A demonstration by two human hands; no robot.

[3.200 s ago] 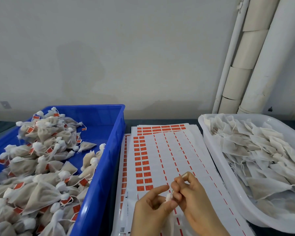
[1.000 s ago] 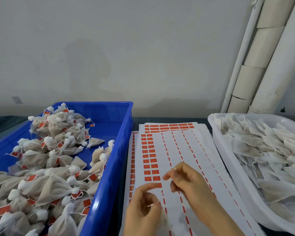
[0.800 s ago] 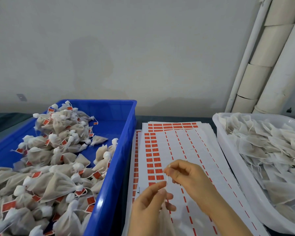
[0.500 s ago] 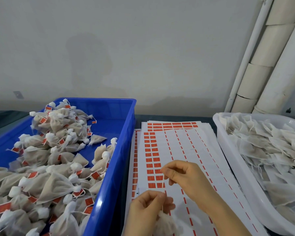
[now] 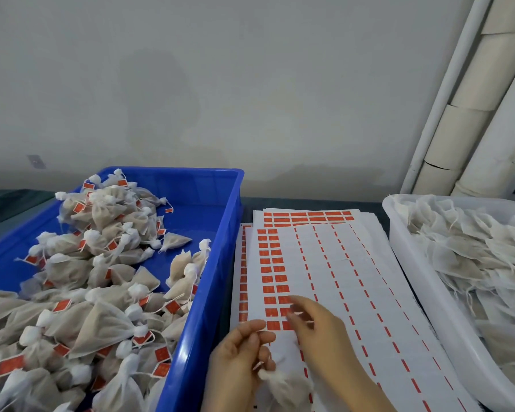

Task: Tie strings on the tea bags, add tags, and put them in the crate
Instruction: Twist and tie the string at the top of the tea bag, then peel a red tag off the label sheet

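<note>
Tea bag (image 5: pixel 283 388) sits at 6 o'clock in the view. The left hand (image 5: pixel 241 361) has its grip clenched round the bag's gathered neck, just above the tag sheets (image 5: pixel 339 263) on the worktop. At 12 o'clock from the bag, the right hand (image 5: pixel 321 331) has its blurred fingertips at the red tags, and I cannot tell whether its grip grasps anything. A blue crate (image 5: pixel 211 292) of tied, tagged bags stands at 9 o'clock. A white tub (image 5: pixel 411 263) of loose bags stands at 3 o'clock.

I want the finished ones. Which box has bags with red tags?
The blue crate on the left: its bags carry red tags; those in the white tub have none.
</note>
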